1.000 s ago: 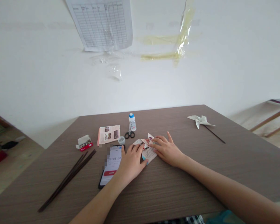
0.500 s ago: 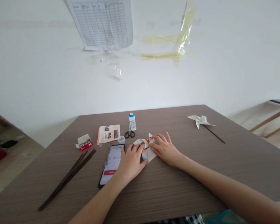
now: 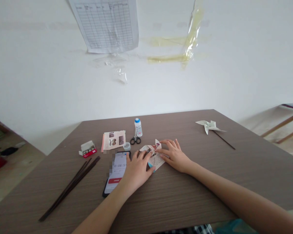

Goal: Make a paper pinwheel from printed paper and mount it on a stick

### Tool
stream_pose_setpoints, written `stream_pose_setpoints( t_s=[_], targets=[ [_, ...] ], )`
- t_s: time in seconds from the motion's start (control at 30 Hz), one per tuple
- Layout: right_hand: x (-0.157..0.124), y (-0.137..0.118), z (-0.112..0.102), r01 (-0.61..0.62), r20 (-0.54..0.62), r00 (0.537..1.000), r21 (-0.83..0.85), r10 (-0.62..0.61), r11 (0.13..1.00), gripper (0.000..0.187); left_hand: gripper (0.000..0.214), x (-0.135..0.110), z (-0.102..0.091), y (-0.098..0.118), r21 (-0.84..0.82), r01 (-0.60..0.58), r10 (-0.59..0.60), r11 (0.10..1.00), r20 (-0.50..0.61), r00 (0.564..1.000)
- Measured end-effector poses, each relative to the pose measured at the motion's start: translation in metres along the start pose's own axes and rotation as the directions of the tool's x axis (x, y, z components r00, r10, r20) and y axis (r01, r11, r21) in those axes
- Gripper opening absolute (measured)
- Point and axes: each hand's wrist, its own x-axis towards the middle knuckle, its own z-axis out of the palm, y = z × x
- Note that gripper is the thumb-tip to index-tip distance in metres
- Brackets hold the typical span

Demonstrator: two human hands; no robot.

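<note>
A printed sheet of paper, with some of its corners bent toward the middle, lies on the table in front of me. Over its left side rests my left hand, fingers spread and flat, thumb at the near blue corner. My right hand reaches in from the right with its fingers stretched out, one fingertip pressing near the paper's middle. One corner stands up beside those fingers. Part of the paper is hidden under both hands. Just left of my left hand lies a phone showing a timer.
Behind the paper are scissors, a white bottle with blue cap, a small tub and printed paper squares. At left are an open small box and dark sticks. A finished pinwheel lies at right.
My right hand's fingers have spread and shifted slightly right, showing more of the paper's middle. The left hand stays almost in place.
</note>
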Motion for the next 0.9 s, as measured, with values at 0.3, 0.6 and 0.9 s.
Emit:
stream_pose_setpoints(
  t_s=[0.3, 0.6, 0.9],
  targets=[
    [0.003, -0.011, -0.003, 0.042, 0.031, 0.999, -0.164, -0.038, 0.986, 0.046, 0.071, 0.001, 0.001, 0.000, -0.006, -0.014, 0.014, 1.000, -0.012, 1.000],
    [0.003, -0.016, -0.013, 0.117, 0.036, 0.993, -0.232, -0.112, 0.966, 0.044, 0.070, 0.001, 0.003, 0.000, -0.011, -0.013, 0.013, 1.000, -0.029, 1.000],
    [0.000, -0.015, -0.006, 0.098, 0.059, 0.994, -0.208, -0.088, 0.973, 0.049, 0.071, 0.000, -0.001, 0.002, 0.008, -0.003, 0.003, 1.000, 0.005, 1.000]
  ],
)
